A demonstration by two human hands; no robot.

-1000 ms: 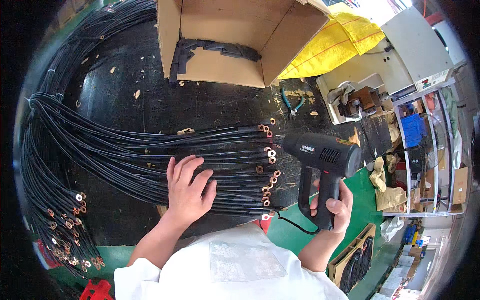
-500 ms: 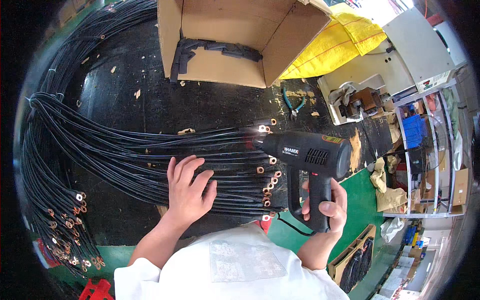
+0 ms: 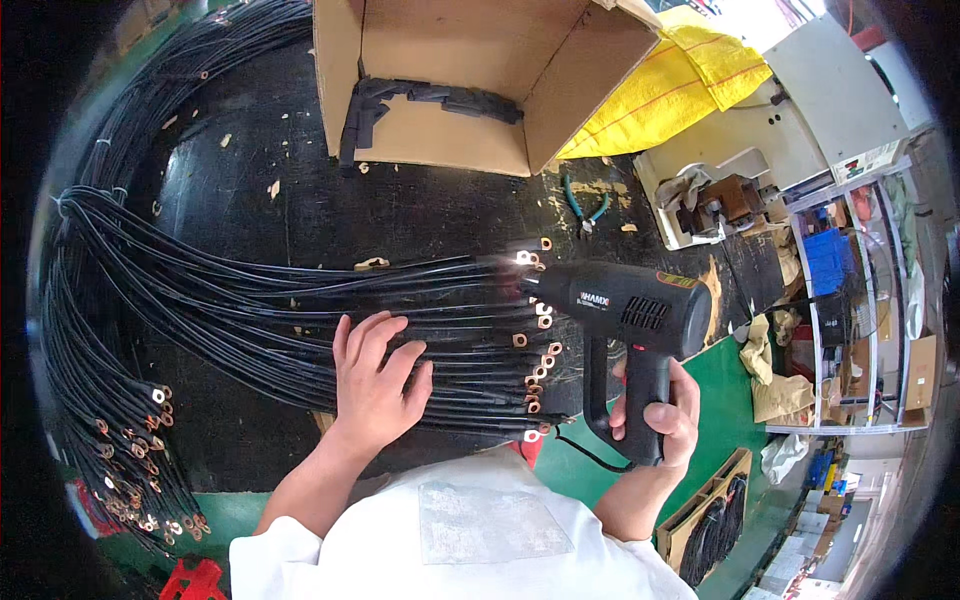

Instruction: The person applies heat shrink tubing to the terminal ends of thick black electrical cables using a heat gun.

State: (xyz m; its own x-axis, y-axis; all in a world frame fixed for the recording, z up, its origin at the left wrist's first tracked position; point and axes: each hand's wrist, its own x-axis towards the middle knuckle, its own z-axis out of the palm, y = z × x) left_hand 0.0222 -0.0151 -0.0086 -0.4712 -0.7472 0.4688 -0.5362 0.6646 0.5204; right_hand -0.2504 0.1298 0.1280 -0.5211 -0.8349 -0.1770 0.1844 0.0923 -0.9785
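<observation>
My right hand (image 3: 655,415) is wrapped round the handle of a black heat gun (image 3: 630,310). The gun's nozzle points left, close over the upper cable ends, where copper ring lugs (image 3: 545,322) stick out in a column. My left hand (image 3: 380,385) rests with its fingers spread on the fan of black cables (image 3: 300,340), a little short of the lugs. The cables run left to a tied bundle. Black sleeves seem to cover the cable ends beside the lugs; the gun's tip partly hides some of them.
An open cardboard box (image 3: 440,120) with black tube pieces stands at the back. Pliers (image 3: 586,210) lie right of it. More lugged cables (image 3: 140,450) hang at the left. A yellow sack (image 3: 670,90), a machine (image 3: 730,200) and a shelf rack (image 3: 850,300) are at the right.
The heat gun in my right hand has shifted slightly to the right, uncovering a bit more of the lugs below its nozzle. My left hand stays in place on the cables.
</observation>
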